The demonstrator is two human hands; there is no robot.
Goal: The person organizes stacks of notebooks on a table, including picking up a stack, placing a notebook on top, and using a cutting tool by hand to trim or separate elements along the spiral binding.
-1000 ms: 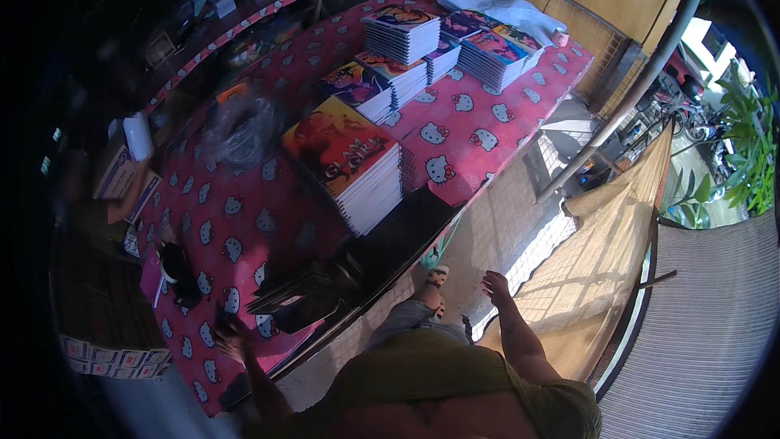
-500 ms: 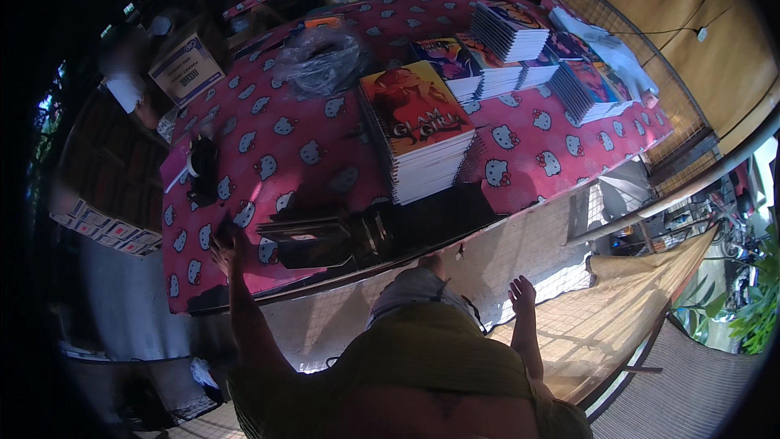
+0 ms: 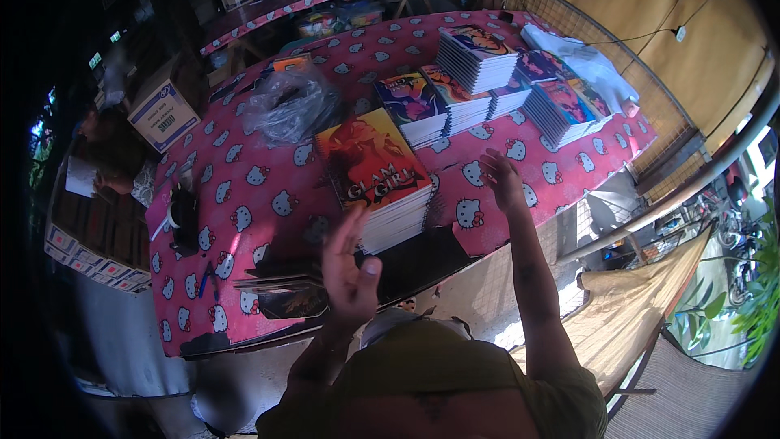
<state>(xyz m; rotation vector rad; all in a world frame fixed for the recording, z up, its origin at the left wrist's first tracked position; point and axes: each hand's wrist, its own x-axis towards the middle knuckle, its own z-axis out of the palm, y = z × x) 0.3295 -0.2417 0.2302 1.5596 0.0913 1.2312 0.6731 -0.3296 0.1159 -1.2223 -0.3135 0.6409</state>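
Note:
A tall stack of spiral-bound notebooks (image 3: pixel 375 164) with red and orange covers stands near the front edge of the pink patterned table (image 3: pixel 280 203). My left hand (image 3: pixel 351 280) is raised just in front of it, thumb apart from the fingers, with nothing in it. To the right of the stack my right hand (image 3: pixel 502 180) reaches over the table, fingers spread and holding nothing. Dark flat boards (image 3: pixel 284 299) lie at the front edge, left of my left hand. Farther left rests a small blue-handled tool (image 3: pixel 207 278).
More notebook stacks (image 3: pixel 475 61) stand at the back right, next to a white plastic sheet (image 3: pixel 581 61). Clear crumpled plastic (image 3: pixel 291 104) lies behind the front stack. A cardboard box (image 3: pixel 164 114) is at the left, near another person's hand (image 3: pixel 110 184) by white paper.
My left hand has left the table's left side and come up before the notebook stack; the blue-handled tool now shows there. My right hand has risen from my side to over the table.

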